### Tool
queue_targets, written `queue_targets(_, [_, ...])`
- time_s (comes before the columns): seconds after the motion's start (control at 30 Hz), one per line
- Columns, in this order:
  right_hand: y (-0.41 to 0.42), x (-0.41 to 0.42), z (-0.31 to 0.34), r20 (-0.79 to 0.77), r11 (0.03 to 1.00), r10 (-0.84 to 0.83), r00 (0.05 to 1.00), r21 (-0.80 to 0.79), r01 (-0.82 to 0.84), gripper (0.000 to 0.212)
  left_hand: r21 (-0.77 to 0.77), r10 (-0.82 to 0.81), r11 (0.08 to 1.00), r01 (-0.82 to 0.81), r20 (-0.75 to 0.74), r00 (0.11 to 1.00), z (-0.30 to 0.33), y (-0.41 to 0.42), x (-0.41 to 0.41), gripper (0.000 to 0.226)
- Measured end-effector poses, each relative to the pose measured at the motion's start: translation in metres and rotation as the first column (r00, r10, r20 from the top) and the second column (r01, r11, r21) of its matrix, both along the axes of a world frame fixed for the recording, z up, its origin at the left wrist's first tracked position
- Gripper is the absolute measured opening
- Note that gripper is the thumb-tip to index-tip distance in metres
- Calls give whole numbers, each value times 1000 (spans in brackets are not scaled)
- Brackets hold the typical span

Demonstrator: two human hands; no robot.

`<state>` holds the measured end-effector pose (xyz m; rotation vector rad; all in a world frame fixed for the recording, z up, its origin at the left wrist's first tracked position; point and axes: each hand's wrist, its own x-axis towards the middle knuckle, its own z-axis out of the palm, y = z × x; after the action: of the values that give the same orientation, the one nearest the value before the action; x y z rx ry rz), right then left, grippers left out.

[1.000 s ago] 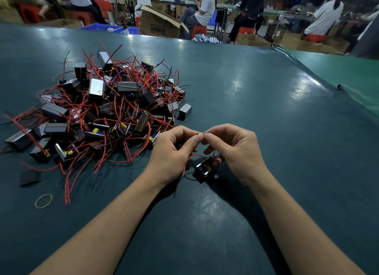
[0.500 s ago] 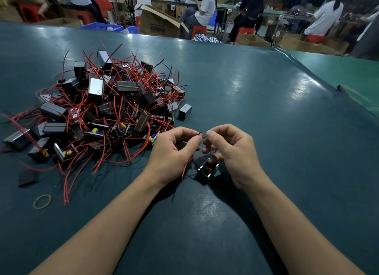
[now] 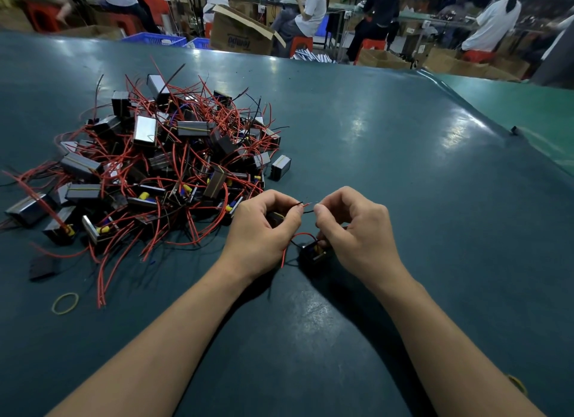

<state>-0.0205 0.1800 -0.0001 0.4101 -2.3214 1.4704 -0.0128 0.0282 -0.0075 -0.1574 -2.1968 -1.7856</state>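
Note:
My left hand [image 3: 264, 230] and my right hand [image 3: 354, 230] meet over the dark green table [image 3: 403, 199]. Both pinch the thin red and black wire ends [image 3: 306, 206] that stretch between their fingertips. The wires loop down to a small black box-shaped part [image 3: 312, 255], which lies on the table just below my right hand. Another small dark part sits inside my left palm, mostly hidden.
A big tangled pile of the same black parts with red wires [image 3: 155, 174] covers the table to the left. A yellow rubber band [image 3: 65, 303] lies near the left front. Cardboard boxes [image 3: 242, 34] and seated people are beyond the far edge.
My fingertips, touching a second ago, have drawn slightly apart, so a short length of wire now shows between them. The small part below has stayed put.

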Motion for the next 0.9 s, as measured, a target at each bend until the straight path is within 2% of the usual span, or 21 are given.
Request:
queue_targets(0.13, [0, 0, 2, 5, 999, 19, 1000, -40, -19, 14, 18, 3, 1000, -3, -18, 1000, 1, -2, -1, 8])
queue_targets(0.33, [3, -1, 1, -286, 988, 81, 955, 151, -38, 6, 14, -21, 1000, 22, -27, 999, 2, 0, 0, 10])
queue_targets(0.53, [7, -6, -2, -351, 975, 114, 929, 217, -37, 4, 4, -62, 998, 62, -17, 998, 4, 0, 2, 8])
queue_targets(0.6, [6, -6, -1, -284, 982, 105, 953, 182, -54, 3, 14, -68, 998, 68, -20, 997, 4, 0, 3, 10])
queue_targets(0.7, [8, -7, 1, -37, 995, 82, 996, 56, -80, 8, 23, -74, 997, 75, -25, 997, 5, -1, 3, 12])
queue_targets(0.77, [10, -8, 3, 98, 992, 127, 987, -12, -127, 9, 24, -83, 996, 84, -20, 996, 6, -1, 4, 13])
queue_targets(0.9, [12, -6, 5, 105, 986, 164, 981, 18, -167, 11, 13, -100, 995, 100, -7, 995, 6, -2, 5, 12])
